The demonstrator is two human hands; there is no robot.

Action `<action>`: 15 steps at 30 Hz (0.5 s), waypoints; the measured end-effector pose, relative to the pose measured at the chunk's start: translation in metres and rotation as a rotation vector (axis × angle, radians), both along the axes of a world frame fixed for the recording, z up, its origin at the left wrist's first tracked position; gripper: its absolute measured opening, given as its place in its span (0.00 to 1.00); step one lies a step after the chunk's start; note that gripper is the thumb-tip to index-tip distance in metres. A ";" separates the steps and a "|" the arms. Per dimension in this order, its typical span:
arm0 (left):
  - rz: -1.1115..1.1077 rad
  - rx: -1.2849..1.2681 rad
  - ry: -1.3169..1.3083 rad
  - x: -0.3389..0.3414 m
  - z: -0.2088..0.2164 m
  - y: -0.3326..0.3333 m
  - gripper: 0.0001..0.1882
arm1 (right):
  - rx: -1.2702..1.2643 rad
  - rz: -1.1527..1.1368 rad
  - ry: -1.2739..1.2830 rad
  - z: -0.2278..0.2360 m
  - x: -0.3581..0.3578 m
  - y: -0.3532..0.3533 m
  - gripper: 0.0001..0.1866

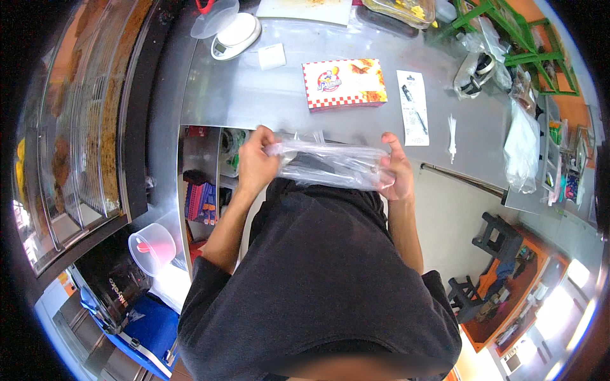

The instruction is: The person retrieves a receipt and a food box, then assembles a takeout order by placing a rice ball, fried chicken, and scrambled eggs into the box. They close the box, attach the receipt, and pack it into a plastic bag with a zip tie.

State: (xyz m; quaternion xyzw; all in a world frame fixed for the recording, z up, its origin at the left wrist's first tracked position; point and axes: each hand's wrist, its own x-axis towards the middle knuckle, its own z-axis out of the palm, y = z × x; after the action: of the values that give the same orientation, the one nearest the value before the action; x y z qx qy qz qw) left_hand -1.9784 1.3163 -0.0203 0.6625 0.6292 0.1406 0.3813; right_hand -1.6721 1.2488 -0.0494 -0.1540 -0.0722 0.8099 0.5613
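Observation:
A clear plastic bag [330, 166] is stretched sideways between my hands, in front of the steel table's near edge. My left hand [259, 166] is closed on the bag's left end, fingers pinched together. At the other end, my right hand [398, 171] grips the bag's edge, with one finger raised. Beyond the bag, a closed cardboard food box [344, 84] with a red checkered border lies on the steel table [254, 98]. Right of the box lies a long printed receipt [413, 108] with dark marks or a thin object on it.
A white kitchen scale [236, 37] and a small white paper [272, 56] sit at the far left of the table. Thin white strips [452, 138] and plastic bags [522, 149] lie at right. A clear bucket [152, 249] stands lower left, near a glass display case [82, 127].

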 end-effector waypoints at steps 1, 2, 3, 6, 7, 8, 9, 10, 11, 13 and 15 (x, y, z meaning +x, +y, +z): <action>0.060 0.140 -0.109 -0.003 -0.006 0.006 0.12 | 0.088 0.002 -0.038 0.003 0.002 0.000 0.15; 0.133 0.196 -0.187 -0.006 -0.010 0.010 0.13 | 0.230 -0.033 -0.095 0.005 -0.003 0.002 0.15; 0.252 0.018 -0.502 -0.011 -0.013 0.011 0.14 | 0.344 0.012 -0.306 0.009 -0.002 0.003 0.12; 0.487 -0.508 -1.251 -0.024 -0.010 0.003 0.19 | 0.490 0.128 -1.423 0.019 -0.013 0.007 0.08; 0.379 -0.621 -1.405 -0.028 -0.007 -0.001 0.18 | 0.459 0.160 -1.794 0.024 -0.018 0.007 0.07; 0.224 -0.712 -1.594 -0.033 -0.005 -0.001 0.17 | 0.408 0.095 -1.939 0.025 -0.027 0.011 0.12; -0.066 -0.786 -1.821 -0.035 -0.004 -0.001 0.16 | 0.402 0.006 -2.026 0.028 -0.033 0.013 0.15; -0.173 -0.780 -1.749 -0.037 -0.005 0.004 0.15 | 0.346 -0.031 -2.131 0.029 -0.040 0.016 0.18; -0.148 -0.699 -1.438 -0.034 -0.006 0.007 0.15 | 0.353 -0.092 -2.216 0.031 -0.045 0.018 0.22; -0.176 -0.386 -0.920 -0.025 -0.012 0.013 0.16 | 0.124 0.064 -2.265 0.035 -0.054 0.021 0.33; -0.269 0.026 -0.370 -0.009 -0.015 0.014 0.20 | 0.027 0.171 -2.317 0.037 -0.059 0.025 0.41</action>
State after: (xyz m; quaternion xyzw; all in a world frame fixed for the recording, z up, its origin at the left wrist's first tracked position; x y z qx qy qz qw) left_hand -1.9876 1.3303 -0.0357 0.7083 0.4527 0.2158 0.4969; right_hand -1.7315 1.2736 -0.0124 -0.7915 -0.5614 0.2183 0.1040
